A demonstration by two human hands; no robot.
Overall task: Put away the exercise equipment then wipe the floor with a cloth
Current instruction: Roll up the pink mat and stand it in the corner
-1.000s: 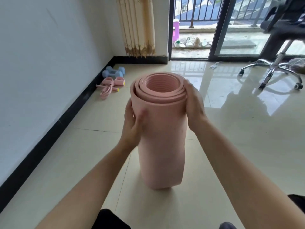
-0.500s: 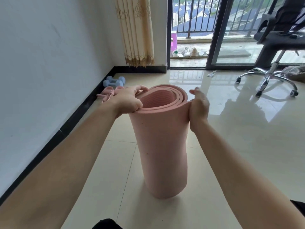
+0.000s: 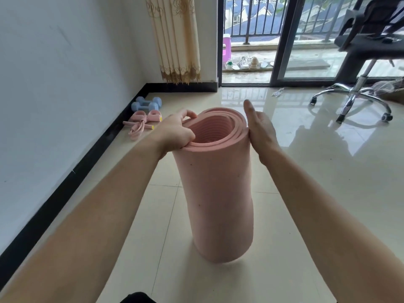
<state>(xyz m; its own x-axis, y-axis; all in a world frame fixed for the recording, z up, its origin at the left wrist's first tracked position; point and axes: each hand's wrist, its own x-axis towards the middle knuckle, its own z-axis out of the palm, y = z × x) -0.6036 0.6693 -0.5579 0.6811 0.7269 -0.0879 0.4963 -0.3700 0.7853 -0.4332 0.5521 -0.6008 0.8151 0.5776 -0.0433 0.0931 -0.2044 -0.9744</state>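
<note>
Mat roll (image 3: pixel 218 193) stood upright between both hands. Left hand (image 3: pixel 175 133) pinched its top rim (layers); right hand (image 3: pixel 260 130) pressed flat alongside.

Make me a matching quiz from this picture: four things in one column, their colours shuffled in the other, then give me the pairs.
Things:
1. rolled mat
2. dumbbells
3. office chair
4. curtain

Colours:
A. black
B. pink
C. beige
D. light blue

Pairs: 1-B, 2-D, 3-A, 4-C.
</note>
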